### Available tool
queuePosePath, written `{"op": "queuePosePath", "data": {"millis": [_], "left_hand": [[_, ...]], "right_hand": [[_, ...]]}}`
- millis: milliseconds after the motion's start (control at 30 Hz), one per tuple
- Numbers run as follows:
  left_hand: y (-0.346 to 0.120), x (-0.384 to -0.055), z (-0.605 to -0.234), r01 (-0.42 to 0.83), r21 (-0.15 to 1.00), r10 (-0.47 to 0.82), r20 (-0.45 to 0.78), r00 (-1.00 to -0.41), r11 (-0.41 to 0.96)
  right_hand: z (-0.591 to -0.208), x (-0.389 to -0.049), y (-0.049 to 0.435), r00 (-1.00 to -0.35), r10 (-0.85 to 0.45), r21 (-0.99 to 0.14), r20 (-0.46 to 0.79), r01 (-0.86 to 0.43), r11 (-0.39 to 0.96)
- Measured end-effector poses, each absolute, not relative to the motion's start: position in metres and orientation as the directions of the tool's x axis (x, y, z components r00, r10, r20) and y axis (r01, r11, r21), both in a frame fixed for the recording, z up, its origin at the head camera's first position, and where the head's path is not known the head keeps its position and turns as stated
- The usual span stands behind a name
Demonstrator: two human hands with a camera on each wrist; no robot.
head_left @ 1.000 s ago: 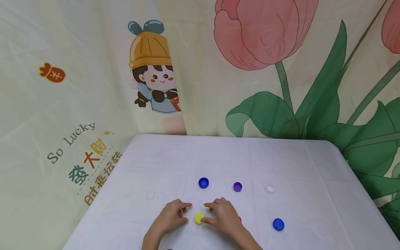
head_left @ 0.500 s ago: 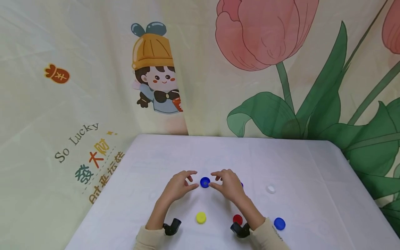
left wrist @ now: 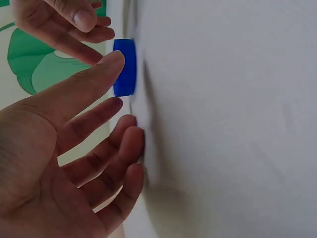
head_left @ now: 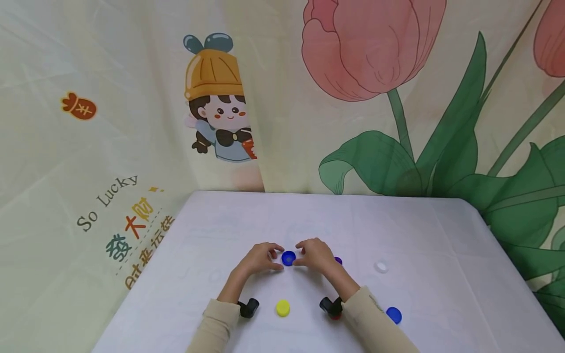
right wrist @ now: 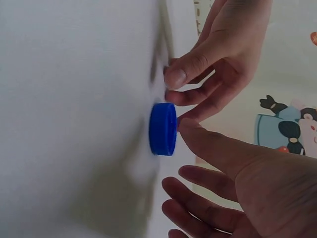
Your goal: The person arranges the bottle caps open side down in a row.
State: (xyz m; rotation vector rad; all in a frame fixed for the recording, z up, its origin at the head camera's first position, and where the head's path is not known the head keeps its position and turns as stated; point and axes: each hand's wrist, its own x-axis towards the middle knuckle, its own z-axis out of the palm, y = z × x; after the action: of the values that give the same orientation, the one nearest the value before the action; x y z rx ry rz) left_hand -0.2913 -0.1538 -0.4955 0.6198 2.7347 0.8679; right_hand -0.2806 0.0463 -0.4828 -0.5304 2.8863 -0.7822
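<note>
A blue bottle cap (head_left: pixel 288 258) lies hollow side up on the white table between my two hands. My left hand (head_left: pixel 259 258) is at its left, fingers spread in a loose curve and thumb apart from them. In the left wrist view, that thumb overlaps the side of the blue cap (left wrist: pixel 128 74). My right hand (head_left: pixel 317 255) mirrors it on the right side, its thumb tip right by the rim. The right wrist view shows the blue cap (right wrist: pixel 162 129) resting on the cloth, with neither hand's fingers closed round it.
A yellow cap (head_left: pixel 283 308) lies nearer me. The red cap (head_left: pixel 336 316) is mostly hidden under the right wrist camera (head_left: pixel 331 307). The purple cap (head_left: pixel 338 260) shows partly behind my right hand. Farther right are a clear white cap (head_left: pixel 381 266) and another blue cap (head_left: pixel 394 315).
Both hands have moved away from me, from around the yellow cap to around the far blue cap. Since half a second ago, they have come slightly closer together. The caps have stayed put.
</note>
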Motion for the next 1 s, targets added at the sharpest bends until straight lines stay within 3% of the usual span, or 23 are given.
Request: {"op": "queuePosePath", "data": {"millis": [533, 733, 1000], "left_hand": [[-0.151, -0.287, -0.509, 0.38, 0.556, 0.429, 0.046, -0.902, 0.74], [-0.151, -0.275, -0.503, 0.407, 0.597, 0.441, 0.099, -0.892, 0.691], [-0.146, -0.255, -0.467, 0.464, 0.613, 0.424, 0.223, -0.878, 0.639]], "right_hand": [[-0.503, -0.282, 0.04, -0.925, -0.373, -0.496, 0.067, -0.356, 0.792], [-0.489, -0.273, 0.042, -0.912, -0.398, -0.486, 0.097, -0.392, 0.781], [-0.456, -0.255, 0.061, -0.889, -0.414, -0.59, 0.196, -0.444, 0.674]]}}
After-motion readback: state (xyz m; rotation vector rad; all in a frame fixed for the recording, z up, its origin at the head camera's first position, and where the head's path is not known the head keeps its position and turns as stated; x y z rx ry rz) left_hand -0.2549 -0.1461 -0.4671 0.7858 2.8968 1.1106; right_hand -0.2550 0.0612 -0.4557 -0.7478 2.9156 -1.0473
